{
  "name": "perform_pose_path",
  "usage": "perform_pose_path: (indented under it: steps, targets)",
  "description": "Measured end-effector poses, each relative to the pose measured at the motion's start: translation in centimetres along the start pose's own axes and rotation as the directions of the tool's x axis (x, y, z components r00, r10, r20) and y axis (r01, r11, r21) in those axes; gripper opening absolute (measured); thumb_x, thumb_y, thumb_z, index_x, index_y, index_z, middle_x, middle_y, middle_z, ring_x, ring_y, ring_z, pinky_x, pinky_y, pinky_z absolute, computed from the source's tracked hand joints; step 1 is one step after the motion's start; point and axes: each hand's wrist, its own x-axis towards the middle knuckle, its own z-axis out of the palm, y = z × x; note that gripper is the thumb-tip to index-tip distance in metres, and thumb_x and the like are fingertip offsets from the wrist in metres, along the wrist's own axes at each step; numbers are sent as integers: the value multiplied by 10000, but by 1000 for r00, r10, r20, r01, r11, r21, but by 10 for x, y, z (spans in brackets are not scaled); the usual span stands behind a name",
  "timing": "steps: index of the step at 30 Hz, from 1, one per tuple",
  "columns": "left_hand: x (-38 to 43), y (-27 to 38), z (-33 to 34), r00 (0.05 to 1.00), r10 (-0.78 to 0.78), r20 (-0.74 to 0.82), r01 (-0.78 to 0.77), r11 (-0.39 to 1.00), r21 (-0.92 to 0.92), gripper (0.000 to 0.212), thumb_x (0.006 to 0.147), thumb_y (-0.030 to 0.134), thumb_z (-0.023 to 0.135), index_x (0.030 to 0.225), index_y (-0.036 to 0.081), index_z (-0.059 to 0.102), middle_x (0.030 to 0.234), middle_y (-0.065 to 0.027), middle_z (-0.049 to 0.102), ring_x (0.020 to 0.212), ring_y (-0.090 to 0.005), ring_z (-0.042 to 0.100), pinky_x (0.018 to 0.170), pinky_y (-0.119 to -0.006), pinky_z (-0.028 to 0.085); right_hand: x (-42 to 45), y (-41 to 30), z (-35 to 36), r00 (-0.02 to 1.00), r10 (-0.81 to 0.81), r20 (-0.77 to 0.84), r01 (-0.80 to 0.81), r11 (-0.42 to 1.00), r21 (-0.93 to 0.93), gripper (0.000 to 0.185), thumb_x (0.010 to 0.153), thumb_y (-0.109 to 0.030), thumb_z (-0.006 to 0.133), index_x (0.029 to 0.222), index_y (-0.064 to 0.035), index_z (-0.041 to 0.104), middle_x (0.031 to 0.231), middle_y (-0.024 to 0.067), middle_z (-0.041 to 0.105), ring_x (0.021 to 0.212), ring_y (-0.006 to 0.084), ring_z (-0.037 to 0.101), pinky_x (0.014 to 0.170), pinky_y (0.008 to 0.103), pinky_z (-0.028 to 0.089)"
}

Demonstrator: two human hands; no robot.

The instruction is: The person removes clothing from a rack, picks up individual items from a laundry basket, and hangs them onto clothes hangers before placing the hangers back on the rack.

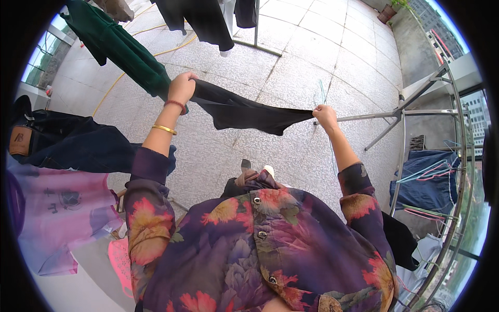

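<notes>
A black cloth garment (pixel 249 113) is stretched out in the air between my two hands, above the tiled floor. My left hand (pixel 182 87) grips its left end, with a red beaded bracelet and a gold bangle on that arm. At the other end, my right hand (pixel 325 116) pinches a gathered corner. The garment's lower edge hangs free and uneven; its exact kind cannot be told. Close by my left hand hangs a long dark green garment (pixel 124 46). Behind my right hand, thin light blue hangers (pixel 322 91) are partly visible.
Dark jeans (pixel 89 140) and a pink-purple printed shirt (pixel 58 210) hang at the left. A metal drying rack (pixel 401 113) on the right holds blue denim (pixel 425 175) and several hangers (pixel 425 171). Black trousers (pixel 199 23) hang ahead. A yellow hose (pixel 107 91) crosses the floor.
</notes>
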Motion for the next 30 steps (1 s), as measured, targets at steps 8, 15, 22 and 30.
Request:
perform_pose_path:
  steps: [8, 15, 22, 30]
  targets:
    - [-6, -14, 15, 792, -110, 601, 405, 830, -382, 196, 758, 151, 580, 940, 92, 622, 678, 39, 546, 511, -58, 449, 388, -222, 284, -2, -6, -30, 995, -37, -94, 59, 968, 243, 211, 723, -202, 549, 822, -24, 603, 675, 104, 602, 654, 217, 572, 650, 317, 446]
    - [-9, 28, -15, 826, 159, 541, 415, 480, -773, 208, 820, 108, 568, 1006, 15, 559, 876, -46, 622, 762, -109, 601, 665, -212, 485, -18, -19, -29, 966, 85, 243, -241, 630, 738, 82, 726, -169, 550, 697, -101, 513, 531, -60, 368, 446, 34, 317, 408, 200, 226]
    - [-14, 67, -32, 966, 45, 256, 226, 342, -912, 227, 836, 68, 538, 1048, -12, 542, 928, -70, 617, 809, -131, 600, 737, -231, 479, -35, -3, 28, 980, -43, 193, -92, 763, 640, 110, 717, -166, 564, 679, -67, 534, 543, -62, 385, 492, 36, 327, 447, 221, 235]
    - [-15, 119, -74, 995, 52, 84, 58, 371, -927, 261, 841, 74, 541, 1083, -24, 548, 989, -96, 615, 871, -164, 605, 756, -238, 488, -41, -29, 64, 970, -161, 181, 13, 781, 624, 247, 769, -268, 603, 756, -21, 601, 648, 21, 519, 636, 90, 474, 557, 247, 363]
